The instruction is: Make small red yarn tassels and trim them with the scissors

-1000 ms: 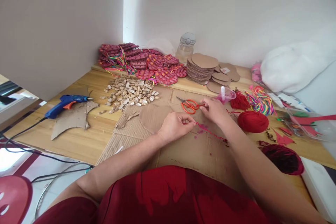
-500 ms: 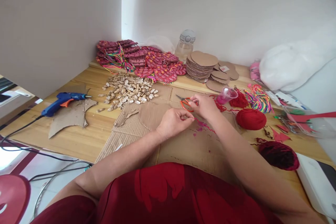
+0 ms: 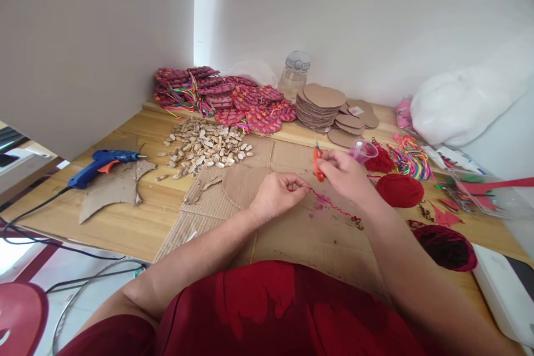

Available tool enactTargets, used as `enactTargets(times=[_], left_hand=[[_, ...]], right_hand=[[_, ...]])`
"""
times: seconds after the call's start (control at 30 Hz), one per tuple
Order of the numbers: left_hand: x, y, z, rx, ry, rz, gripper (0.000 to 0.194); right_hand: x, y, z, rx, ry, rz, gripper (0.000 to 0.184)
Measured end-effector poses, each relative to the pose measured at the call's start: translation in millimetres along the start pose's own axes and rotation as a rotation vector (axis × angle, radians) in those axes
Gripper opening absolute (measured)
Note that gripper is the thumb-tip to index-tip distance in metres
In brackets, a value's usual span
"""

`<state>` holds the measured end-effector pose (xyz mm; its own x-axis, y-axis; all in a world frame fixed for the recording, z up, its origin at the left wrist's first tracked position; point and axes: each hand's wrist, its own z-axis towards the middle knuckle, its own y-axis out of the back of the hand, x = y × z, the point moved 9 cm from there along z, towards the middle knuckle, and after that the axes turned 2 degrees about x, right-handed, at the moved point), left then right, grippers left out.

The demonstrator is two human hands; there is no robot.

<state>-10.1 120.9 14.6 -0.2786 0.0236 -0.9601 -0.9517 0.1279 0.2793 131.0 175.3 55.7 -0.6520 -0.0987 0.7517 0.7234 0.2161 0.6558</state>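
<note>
My left hand (image 3: 278, 193) pinches one end of a strand of red yarn (image 3: 331, 204), which trails to the right over the cardboard sheet (image 3: 292, 233). A small dark tangle marks the strand's far end. Orange-handled scissors (image 3: 317, 162) are in my right hand (image 3: 342, 173), lifted off the cardboard with the blades pointing away from me. Right of that hand are a clear plastic cup (image 3: 364, 151) with pink stains and a ball of red yarn (image 3: 399, 190). A round cardboard disc (image 3: 240, 186) lies left of my left hand.
Peanut shells (image 3: 212, 144) are heaped at the back left, near a blue glue gun (image 3: 104, 166). Behind stand decorated red pieces (image 3: 254, 103), a jar (image 3: 295, 72) and stacked cardboard discs (image 3: 321, 105). A dark red yarn ball (image 3: 444, 247) and a white device (image 3: 500, 289) are on the right.
My right hand has picked the scissors up from the cardboard and moved them rightward, turning them upright. My left hand stays in place, pinching the yarn.
</note>
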Motion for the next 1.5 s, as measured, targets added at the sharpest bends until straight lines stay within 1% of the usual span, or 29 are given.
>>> enactTargets(times=[0.03,0.07,0.1,0.17,0.2,0.23,0.3,0.37,0.43,0.57,0.7,0.9,1.0,1.2,1.43,1.5], left_hand=[[-0.6,1.0,0.2,-0.007,0.0,-0.015,0.025],[-1.4,1.8,0.3,-0.013,0.0,-0.03,0.025],[-2.3,2.4,0.2,-0.019,-0.002,-0.046,0.026],[-5.3,3.4,-0.9,-0.034,-0.017,-0.069,0.025],[-6.8,3.8,-1.8,-0.043,-0.026,-0.076,0.025],[-8.0,4.0,-2.7,-0.049,-0.032,-0.083,0.024],[-9.4,3.7,-4.6,-0.053,-0.037,-0.097,0.024],[-9.8,3.1,-5.8,-0.046,-0.033,-0.115,0.025],[-10.8,2.6,-6.5,-0.038,-0.036,-0.129,0.026],[-12.9,0.6,-7.1,-0.015,-0.05,-0.134,0.027],[-12.7,-2.0,-7.8,0.003,-0.047,-0.147,0.026],[-13.0,-5.2,-8.6,0.041,-0.022,-0.152,0.026],[-12.0,-6.6,-8.5,0.058,-0.011,-0.143,0.026],[-10.6,-6.8,-7.8,0.062,0.0,-0.151,0.028],[-5.0,-8.1,-5.7,0.083,0.038,-0.258,0.029],[-3.0,-8.6,-5.2,0.091,0.045,-0.262,0.029]], right_hand=[[-1.2,-1.4,-19.0,0.077,-0.015,0.206,0.015],[-2.5,-7.7,-39.9,0.186,-0.039,0.362,0.017],[-4.1,-14.9,-61.3,0.282,-0.06,0.451,0.021],[-11.9,-30.4,-99.4,0.407,-0.114,0.535,0.028],[-17.7,-39.9,-114.8,0.456,-0.155,0.56,0.031],[-24.7,-47.8,-126.1,0.472,-0.202,0.573,0.034],[-34.8,-59.1,-137.4,0.462,-0.252,0.583,0.04],[-37.5,-64.9,-138.0,0.441,-0.253,0.591,0.045],[-34.7,-66.6,-133.8,0.437,-0.224,0.586,0.047],[-27.1,-64.3,-125.2,0.438,-0.159,0.534,0.043],[-25.7,-66.5,-121.6,0.451,-0.142,0.532,0.042],[-25.8,-61.1,-112.8,0.371,-0.071,0.487,0.037],[-23.1,-58.2,-110.2,0.352,-0.032,0.463,0.033],[-24.5,-55.5,-110.8,0.333,-0.027,0.402,0.036],[-36.3,-54.4,-110.4,0.294,-0.07,0.313,0.041],[-38.2,-53.1,-109.7,0.267,-0.058,0.282,0.041]])
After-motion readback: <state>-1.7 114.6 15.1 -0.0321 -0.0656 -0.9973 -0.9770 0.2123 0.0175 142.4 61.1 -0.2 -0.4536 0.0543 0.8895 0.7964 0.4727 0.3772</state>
